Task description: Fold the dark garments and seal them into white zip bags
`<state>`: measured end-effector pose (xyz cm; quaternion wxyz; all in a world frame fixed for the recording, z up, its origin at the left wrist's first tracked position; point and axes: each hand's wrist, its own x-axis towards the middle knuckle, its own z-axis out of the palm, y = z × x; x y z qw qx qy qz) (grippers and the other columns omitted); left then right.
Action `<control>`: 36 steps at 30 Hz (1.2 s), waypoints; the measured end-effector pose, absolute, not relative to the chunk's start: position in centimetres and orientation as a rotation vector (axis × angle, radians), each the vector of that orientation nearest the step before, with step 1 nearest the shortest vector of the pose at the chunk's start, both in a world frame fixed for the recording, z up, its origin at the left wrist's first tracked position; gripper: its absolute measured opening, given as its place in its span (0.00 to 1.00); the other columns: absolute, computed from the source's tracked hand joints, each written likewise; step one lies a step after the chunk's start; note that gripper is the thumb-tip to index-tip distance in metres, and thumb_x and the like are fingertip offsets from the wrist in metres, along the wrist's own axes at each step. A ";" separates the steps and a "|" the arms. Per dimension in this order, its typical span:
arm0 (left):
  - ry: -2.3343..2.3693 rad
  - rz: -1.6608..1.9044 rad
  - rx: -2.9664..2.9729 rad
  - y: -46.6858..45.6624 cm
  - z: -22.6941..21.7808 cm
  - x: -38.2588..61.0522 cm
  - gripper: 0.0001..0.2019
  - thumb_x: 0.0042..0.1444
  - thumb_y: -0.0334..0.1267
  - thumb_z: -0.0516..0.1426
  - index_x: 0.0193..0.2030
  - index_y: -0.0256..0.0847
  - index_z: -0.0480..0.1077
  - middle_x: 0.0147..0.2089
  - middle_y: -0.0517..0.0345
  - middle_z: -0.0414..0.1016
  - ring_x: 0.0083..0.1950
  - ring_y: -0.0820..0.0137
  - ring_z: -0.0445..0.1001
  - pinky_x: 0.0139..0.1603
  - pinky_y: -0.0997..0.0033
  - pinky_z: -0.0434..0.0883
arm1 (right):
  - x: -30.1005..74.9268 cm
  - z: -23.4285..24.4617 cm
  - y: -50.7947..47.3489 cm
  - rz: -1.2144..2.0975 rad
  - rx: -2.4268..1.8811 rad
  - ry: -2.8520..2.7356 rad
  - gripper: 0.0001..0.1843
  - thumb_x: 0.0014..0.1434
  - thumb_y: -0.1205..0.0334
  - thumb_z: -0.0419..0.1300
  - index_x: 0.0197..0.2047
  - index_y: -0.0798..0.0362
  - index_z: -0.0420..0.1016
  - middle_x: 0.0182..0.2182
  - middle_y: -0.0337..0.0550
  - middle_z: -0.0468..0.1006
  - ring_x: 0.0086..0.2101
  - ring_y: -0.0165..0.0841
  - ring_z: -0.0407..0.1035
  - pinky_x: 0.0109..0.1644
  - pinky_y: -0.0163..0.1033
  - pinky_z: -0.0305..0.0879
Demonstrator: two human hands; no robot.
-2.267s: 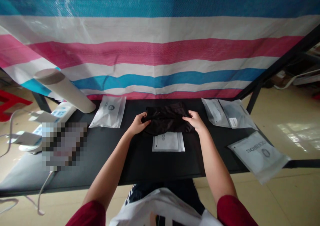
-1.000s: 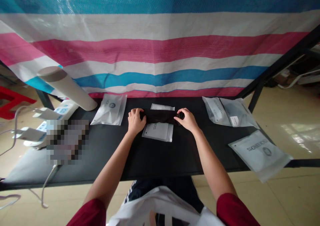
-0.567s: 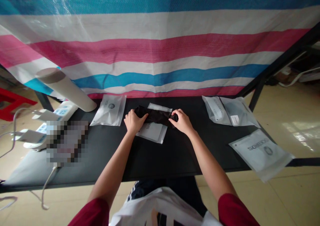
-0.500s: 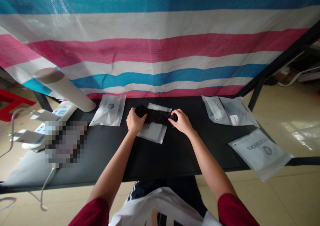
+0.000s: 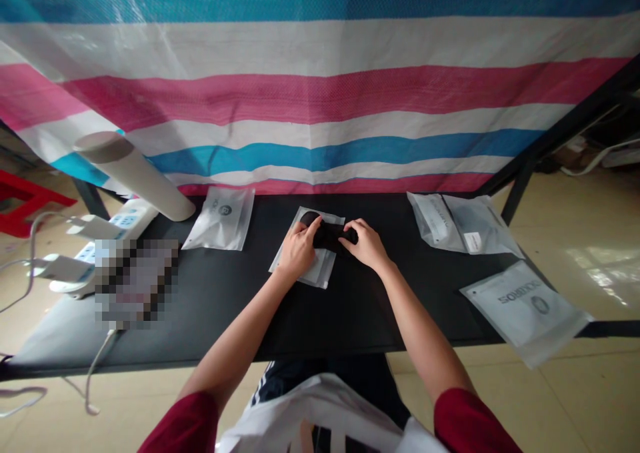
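Observation:
A black piece of folded cloth (image 5: 329,236) is stretched between my two hands, low over the middle of the black table. My left hand (image 5: 299,247) is closed on its left end, thumb on top. At the right end, my right hand (image 5: 364,241) pinches the cloth between thumb and fingers. Whether the cloth is a garment or a sleeve I cannot tell. Beneath it lies a frosted plastic bag (image 5: 320,271), partly covered by the cloth and my left hand.
More frosted bags lie about: one at the back left (image 5: 220,219), a bag pair (image 5: 463,225) at the back right, another (image 5: 527,309) overhanging the right edge. On the left stand a white cylinder (image 5: 145,179), a power strip (image 5: 133,219) and a blurred-out device (image 5: 137,283) with a cable.
My left hand has moved right, toward my right hand, and the black cloth between them is now shorter and bunched. More of the bag's left side shows. My right hand has barely moved.

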<state>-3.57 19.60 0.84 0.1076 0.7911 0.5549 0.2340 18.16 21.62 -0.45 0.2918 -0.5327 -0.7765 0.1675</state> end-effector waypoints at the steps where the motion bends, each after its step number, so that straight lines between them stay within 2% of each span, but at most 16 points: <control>1: 1.618 0.685 2.326 19.5 0.9 -3.6 0.39 0.46 0.22 0.52 0.69 0.38 0.57 0.57 0.52 0.77 0.55 0.58 0.69 0.59 0.60 0.66 | 18.2 -0.4 21.6 0.448 -1.419 -2.070 0.09 0.58 0.58 0.63 0.42 0.48 0.71 0.42 0.42 0.73 0.39 0.36 0.72 0.43 0.38 0.65; 4: 1.565 0.817 2.236 19.4 1.2 -4.4 0.31 0.51 0.30 0.55 0.64 0.41 0.63 0.56 0.53 0.77 0.55 0.57 0.71 0.59 0.57 0.66 | 18.2 -0.4 21.7 0.461 -1.414 -2.062 0.09 0.58 0.58 0.64 0.41 0.48 0.71 0.42 0.42 0.74 0.39 0.36 0.72 0.44 0.39 0.65; 6: 1.527 0.949 2.093 19.4 1.2 -4.9 0.23 0.59 0.37 0.51 0.61 0.42 0.65 0.52 0.53 0.79 0.50 0.59 0.74 0.54 0.58 0.69 | 18.2 -0.5 21.7 0.472 -1.411 -2.052 0.09 0.58 0.58 0.64 0.41 0.48 0.72 0.42 0.42 0.74 0.39 0.36 0.72 0.44 0.39 0.65; 8: 1.582 1.060 1.955 19.6 1.0 -5.3 0.19 0.64 0.41 0.47 0.59 0.41 0.64 0.48 0.52 0.79 0.43 0.63 0.75 0.48 0.62 0.71 | 18.2 -0.5 21.7 0.474 -1.409 -2.044 0.09 0.57 0.59 0.64 0.41 0.48 0.72 0.41 0.42 0.74 0.39 0.36 0.72 0.44 0.39 0.66; 9: 1.677 1.093 1.917 19.7 0.8 -5.3 0.19 0.64 0.42 0.48 0.58 0.40 0.64 0.48 0.51 0.78 0.43 0.63 0.75 0.47 0.62 0.71 | 18.2 -0.5 21.7 0.473 -1.406 -2.042 0.09 0.57 0.59 0.64 0.41 0.48 0.72 0.41 0.42 0.74 0.39 0.36 0.72 0.44 0.39 0.66; 11: 1.936 1.048 1.918 20.0 0.4 -5.2 0.22 0.60 0.48 0.54 0.56 0.39 0.65 0.50 0.47 0.75 0.48 0.59 0.73 0.51 0.59 0.70 | 18.1 -0.5 21.6 0.469 -1.395 -2.041 0.09 0.57 0.59 0.64 0.41 0.49 0.72 0.41 0.42 0.74 0.40 0.36 0.72 0.45 0.39 0.66; 13: 2.131 0.837 1.970 20.3 0.3 -5.0 0.26 0.56 0.55 0.57 0.53 0.37 0.67 0.51 0.42 0.73 0.54 0.52 0.70 0.55 0.53 0.67 | 18.2 -0.4 21.6 0.467 -1.388 -2.041 0.09 0.57 0.60 0.64 0.41 0.49 0.72 0.41 0.42 0.74 0.40 0.37 0.73 0.45 0.40 0.66; 15: 2.181 0.605 2.008 20.6 0.5 -4.7 0.26 0.56 0.58 0.56 0.49 0.37 0.69 0.50 0.40 0.73 0.56 0.47 0.69 0.55 0.50 0.67 | 18.2 -0.3 21.6 0.466 -1.385 -2.034 0.09 0.56 0.59 0.65 0.41 0.49 0.73 0.41 0.43 0.74 0.41 0.37 0.73 0.46 0.40 0.67; 18: 2.171 0.514 1.995 20.6 1.3 -3.7 0.20 0.58 0.53 0.56 0.48 0.39 0.67 0.46 0.45 0.75 0.51 0.51 0.73 0.49 0.56 0.69 | 18.5 -0.4 21.8 0.512 -1.383 -1.973 0.12 0.55 0.58 0.65 0.43 0.50 0.73 0.42 0.44 0.76 0.41 0.38 0.74 0.47 0.41 0.68; 21: 2.133 0.599 2.042 19.8 2.2 -1.6 0.17 0.57 0.43 0.57 0.52 0.41 0.63 0.47 0.48 0.73 0.46 0.57 0.75 0.41 0.63 0.70 | 18.8 -0.6 22.1 0.672 -1.411 -1.834 0.14 0.56 0.56 0.64 0.45 0.50 0.74 0.42 0.45 0.79 0.37 0.36 0.75 0.43 0.41 0.70; 24: 2.033 0.623 2.230 18.8 2.4 1.0 0.16 0.56 0.35 0.56 0.51 0.43 0.62 0.50 0.49 0.70 0.48 0.58 0.73 0.39 0.65 0.70 | 19.1 -0.5 22.3 0.809 -1.437 -1.741 0.13 0.60 0.53 0.61 0.45 0.50 0.75 0.42 0.47 0.81 0.37 0.37 0.76 0.43 0.41 0.70; 26: 1.959 0.638 2.306 18.1 2.3 2.5 0.15 0.57 0.36 0.56 0.51 0.43 0.62 0.50 0.48 0.69 0.50 0.57 0.72 0.40 0.64 0.71 | 19.1 -0.2 22.3 0.837 -1.457 -1.730 0.15 0.63 0.49 0.57 0.43 0.50 0.77 0.40 0.46 0.82 0.38 0.39 0.77 0.44 0.42 0.69; 29: 1.799 0.723 2.342 17.5 2.0 3.7 0.17 0.58 0.42 0.56 0.53 0.41 0.62 0.51 0.45 0.68 0.52 0.56 0.71 0.46 0.60 0.72 | 19.0 0.2 22.2 0.839 -1.526 -1.719 0.22 0.63 0.41 0.53 0.44 0.50 0.77 0.38 0.47 0.82 0.39 0.42 0.77 0.44 0.44 0.69; 33: 1.444 0.860 2.335 16.7 1.6 3.0 0.19 0.57 0.40 0.57 0.54 0.41 0.60 0.54 0.48 0.69 0.56 0.59 0.70 0.54 0.60 0.70 | 18.9 -0.1 22.1 0.778 -1.608 -1.681 0.29 0.55 0.38 0.62 0.50 0.52 0.73 0.44 0.52 0.80 0.44 0.46 0.76 0.48 0.48 0.69; 36: 1.527 0.889 2.162 16.3 1.2 1.4 0.14 0.60 0.42 0.55 0.50 0.42 0.61 0.47 0.51 0.72 0.50 0.61 0.73 0.51 0.61 0.71 | 19.0 -0.8 22.3 0.805 -1.580 -1.670 0.35 0.48 0.42 0.69 0.54 0.52 0.70 0.46 0.53 0.80 0.46 0.46 0.75 0.50 0.49 0.69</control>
